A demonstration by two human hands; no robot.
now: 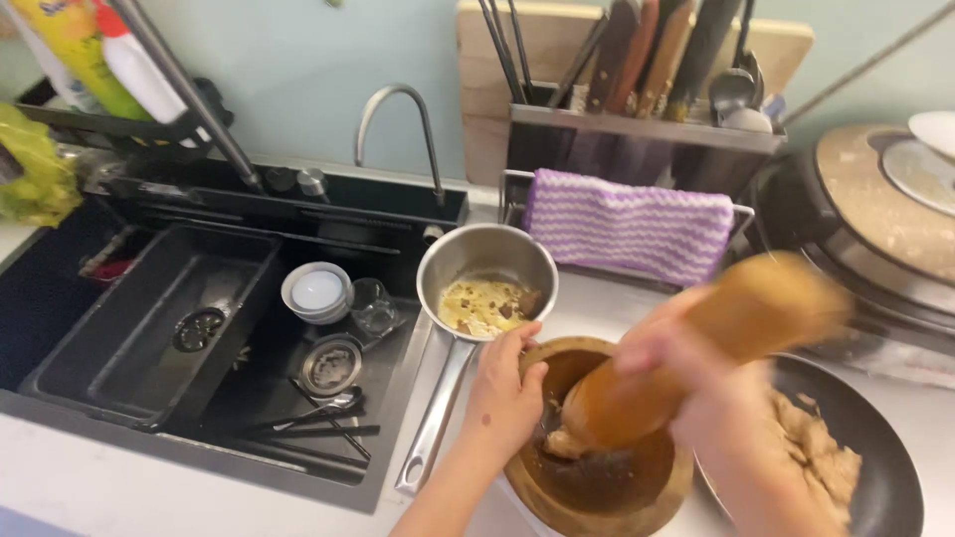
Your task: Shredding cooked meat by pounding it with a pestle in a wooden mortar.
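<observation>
Pestle (696,358), clenched in the right hand (676,353), slants from upper right down into the wooden mortar (597,497) at the worktop's near edge, whose left rim the left hand (502,398) grips.

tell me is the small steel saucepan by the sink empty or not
Not empty: the saucepan holds a shallow yellowish layer with brown bits across its bottom.
</observation>
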